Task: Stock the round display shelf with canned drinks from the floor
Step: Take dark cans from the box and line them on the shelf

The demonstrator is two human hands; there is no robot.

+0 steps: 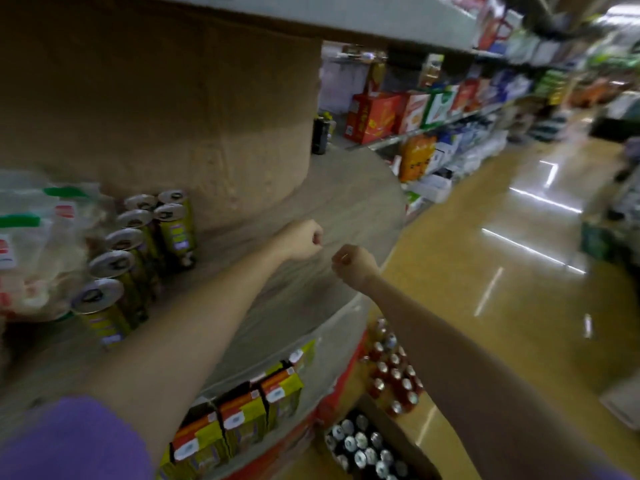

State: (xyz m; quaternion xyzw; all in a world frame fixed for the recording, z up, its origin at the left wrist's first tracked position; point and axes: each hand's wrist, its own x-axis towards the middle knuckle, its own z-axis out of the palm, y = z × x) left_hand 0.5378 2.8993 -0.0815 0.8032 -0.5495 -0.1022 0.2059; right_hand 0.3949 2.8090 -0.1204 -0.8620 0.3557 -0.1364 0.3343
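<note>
1. Canned drinks stand in two places. A row of yellow-and-green aluminium cans with silver pull-tab lids (138, 244) is lined up on the grey round display shelf (346, 188), against its broad tan cardboard-covered centre column (156, 109). More cans wait on the floor at the shelf's foot: dark cans with silver tops in an open brown cardboard carton (363, 445) and a cluster of red cans (391, 368) just beside it.
2. Handling, as a judgement: a full can is fairly heavy for its size, with stiff walls that can dent if dropped and a smooth side that may slip. The surest hold is round the middle of the body, or several lifted together while still packed.
3. Both arms reach out over the bare stretch of shelf to the right of the row.
4. The left hand (304, 239) is curled into a loose fist over the shelf surface; blur hides whether it pinches anything.
5. The right hand (353, 263) is likewise curled tight, near the shelf's edge and close to the left. A faint clear film seems to stretch between them, but that is uncertain.
</note>
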